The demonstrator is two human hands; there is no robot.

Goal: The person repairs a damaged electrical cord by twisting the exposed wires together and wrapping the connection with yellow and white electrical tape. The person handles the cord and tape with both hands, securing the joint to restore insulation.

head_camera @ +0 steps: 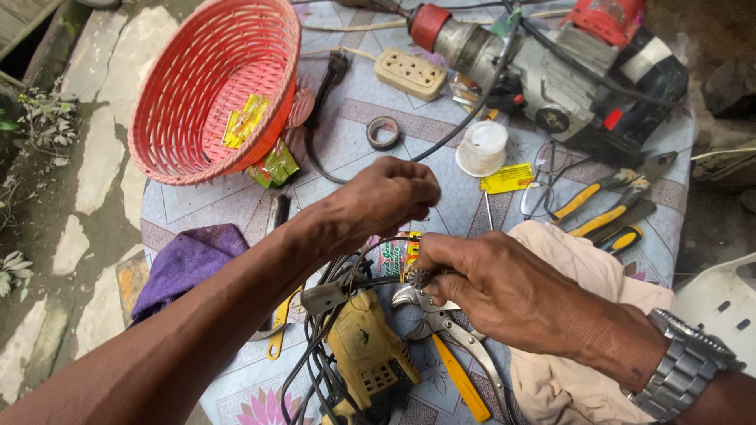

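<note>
His right hand (492, 287) pinches a small toothed part (418, 277); the left hand (386, 197) is fisted (contents hidden). Pliers (441, 323), cables (323, 354) and a red basket (213, 86) crowd round.

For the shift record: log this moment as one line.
left hand: closed above black cable | right hand: pinching small gear-like part | below: metal pliers, yellow tool body | table: red basket

A cloth-covered table (346, 134) (pale, patterned) bears a red basket (206, 79), power drill (551, 71), tape roll (383, 132) and pliers (606, 206).

soft even daylight, faint shadows, sharp focus.
</note>
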